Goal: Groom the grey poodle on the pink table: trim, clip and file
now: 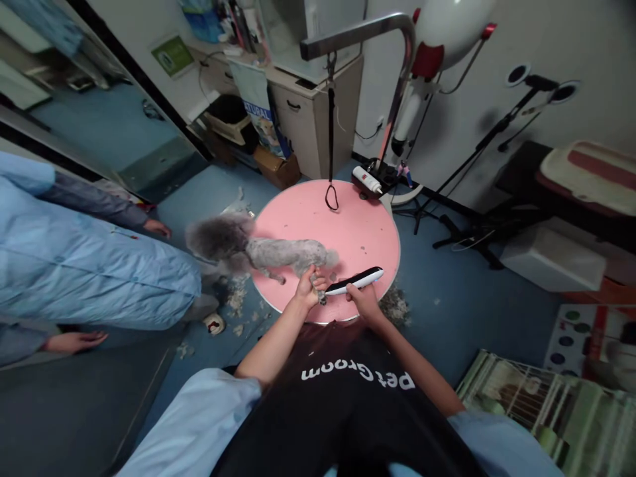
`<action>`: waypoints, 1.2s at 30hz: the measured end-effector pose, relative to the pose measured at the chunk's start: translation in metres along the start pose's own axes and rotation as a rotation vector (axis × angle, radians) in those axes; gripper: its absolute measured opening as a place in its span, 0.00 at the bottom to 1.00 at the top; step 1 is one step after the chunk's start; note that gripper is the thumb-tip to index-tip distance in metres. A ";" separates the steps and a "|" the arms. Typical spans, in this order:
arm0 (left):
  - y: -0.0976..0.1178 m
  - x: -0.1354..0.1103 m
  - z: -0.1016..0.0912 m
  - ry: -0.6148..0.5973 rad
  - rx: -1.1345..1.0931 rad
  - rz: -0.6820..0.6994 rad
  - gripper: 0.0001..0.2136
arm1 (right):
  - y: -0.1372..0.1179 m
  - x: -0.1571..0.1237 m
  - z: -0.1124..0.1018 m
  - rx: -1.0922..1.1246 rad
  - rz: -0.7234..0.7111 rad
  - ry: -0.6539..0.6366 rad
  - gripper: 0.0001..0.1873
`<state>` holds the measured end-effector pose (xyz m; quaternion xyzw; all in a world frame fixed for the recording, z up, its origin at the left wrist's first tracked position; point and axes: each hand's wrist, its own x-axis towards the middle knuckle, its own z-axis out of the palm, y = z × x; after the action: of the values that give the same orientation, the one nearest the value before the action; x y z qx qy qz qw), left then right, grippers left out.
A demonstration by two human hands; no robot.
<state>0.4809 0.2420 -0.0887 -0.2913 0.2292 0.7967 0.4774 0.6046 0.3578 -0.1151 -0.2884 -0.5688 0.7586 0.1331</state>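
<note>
A grey dog (283, 254) stands on a round pink grooming table (342, 218), its body clipped short and its head fluffy, facing left. My left hand (309, 288) is closed around one of the dog's legs, with the paw showing below the fingers. In my right hand (364, 298) is a black and white hair clipper (355, 281), its tip pointing left, close beside the held paw. Whether the blade touches the fur I cannot tell.
A metal grooming arm (362, 34) holds a black loop (332, 197) over the table. At the table's far edge lies a white bottle (366, 179). A person in a light blue gown (89, 245) stands at the left. Cut fur (396, 306) litters the floor; a wire cage (527, 397) is at lower right.
</note>
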 end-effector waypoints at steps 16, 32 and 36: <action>-0.007 0.002 -0.002 -0.025 -0.051 0.119 0.11 | -0.030 0.010 0.005 -0.151 -0.023 -0.099 0.11; -0.001 0.027 -0.012 0.080 0.138 0.264 0.06 | -0.069 0.005 0.048 -0.606 -0.260 -0.128 0.18; 0.003 0.027 -0.009 0.079 0.115 0.290 0.05 | -0.065 0.004 0.049 -0.571 -0.261 -0.155 0.17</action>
<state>0.4702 0.2518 -0.1135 -0.2583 0.3327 0.8308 0.3639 0.5641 0.3420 -0.0460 -0.1799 -0.7995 0.5645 0.0991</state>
